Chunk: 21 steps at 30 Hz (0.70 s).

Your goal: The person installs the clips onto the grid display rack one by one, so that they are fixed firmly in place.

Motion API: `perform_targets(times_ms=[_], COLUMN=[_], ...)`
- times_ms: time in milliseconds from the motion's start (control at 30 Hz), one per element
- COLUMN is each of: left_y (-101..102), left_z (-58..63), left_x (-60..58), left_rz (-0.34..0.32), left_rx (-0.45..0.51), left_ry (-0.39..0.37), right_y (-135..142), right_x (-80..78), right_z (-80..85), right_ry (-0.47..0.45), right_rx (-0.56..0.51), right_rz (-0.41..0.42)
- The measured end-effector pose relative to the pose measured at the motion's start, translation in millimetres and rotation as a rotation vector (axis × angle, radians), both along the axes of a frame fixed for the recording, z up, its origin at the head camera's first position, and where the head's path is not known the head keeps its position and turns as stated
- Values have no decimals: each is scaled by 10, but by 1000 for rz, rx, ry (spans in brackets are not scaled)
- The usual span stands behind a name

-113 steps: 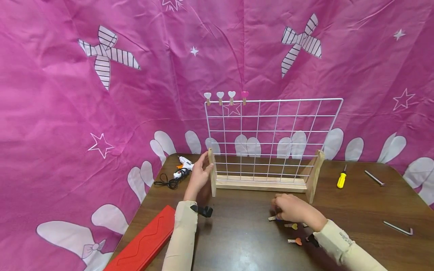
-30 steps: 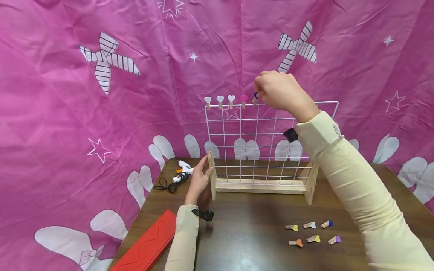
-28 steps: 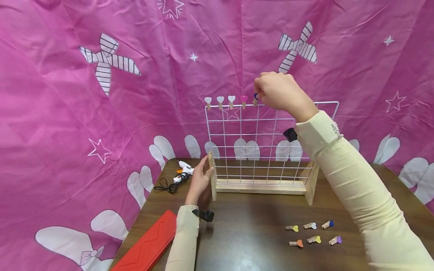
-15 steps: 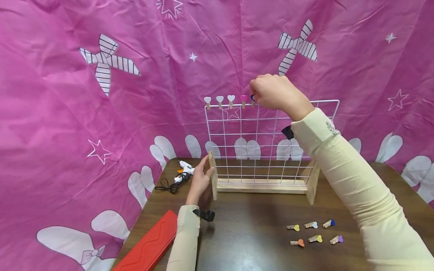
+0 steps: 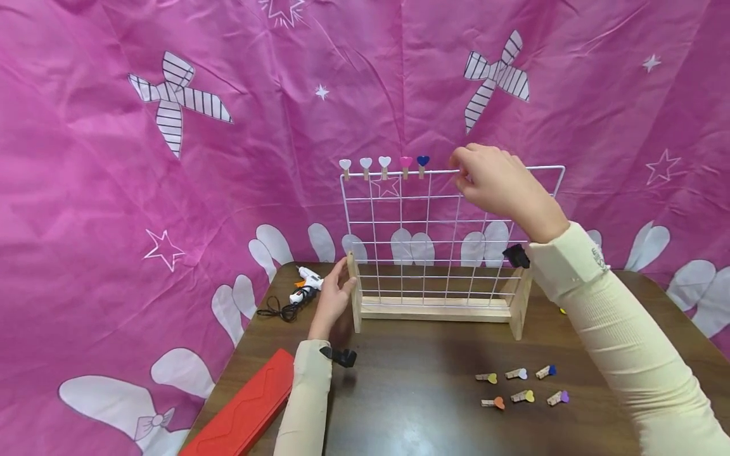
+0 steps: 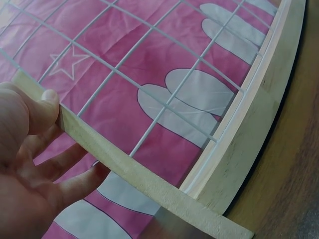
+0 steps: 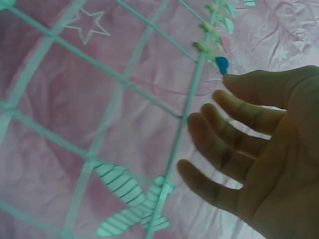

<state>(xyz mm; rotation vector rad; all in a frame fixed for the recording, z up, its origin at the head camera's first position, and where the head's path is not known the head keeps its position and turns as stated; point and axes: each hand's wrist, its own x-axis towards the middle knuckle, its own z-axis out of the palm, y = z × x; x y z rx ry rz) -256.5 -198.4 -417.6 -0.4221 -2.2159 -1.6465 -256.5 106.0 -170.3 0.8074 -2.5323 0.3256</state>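
Note:
A white wire grid (image 5: 445,221) stands upright in a wooden base (image 5: 436,310). Along its top bar are clipped three white heart clothespins (image 5: 365,166), a pink heart clothespin (image 5: 405,166) and a dark blue heart clothespin (image 5: 422,166). My left hand (image 5: 333,296) grips the stand's left wooden post (image 5: 353,292); the left wrist view shows the thumb (image 6: 49,102) on one side and fingers on the other. Just right of the blue clothespin, my right hand (image 5: 502,185) hovers by the top bar, holding nothing, its fingers (image 7: 219,144) loosely bent.
Several heart clothespins (image 5: 516,375) lie in two rows at the table's front right. A red case (image 5: 245,405) lies at the left, with a white glue gun (image 5: 308,278) and its black cord behind it. A pink curtain (image 5: 245,158) hangs behind the table.
My right hand rose from the table with the blue clothespin, fixed it on the top bar beside the pink one, then let go and drew away rightward. My left hand stayed on the post.

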Motion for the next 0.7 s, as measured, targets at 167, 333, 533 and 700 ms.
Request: perform_targets(times_ms=[167, 333, 533, 700], left_y=[-18, -58, -94, -66], left_z=[0, -85, -264, -241], left_x=[-8, -79, -232, -216], left_rz=[-2, -3, 20, 18], left_rx=[-7, 7, 5, 13], left_ry=[5, 0, -12, 0], right_y=[158, 290, 474, 687], right_x=[56, 118, 195, 273], right_z=[-277, -590, -938, -1249], right_ry=[58, 26, -22, -10], right_rx=[-35, -34, -18, -43], right_rz=[58, 87, 124, 171])
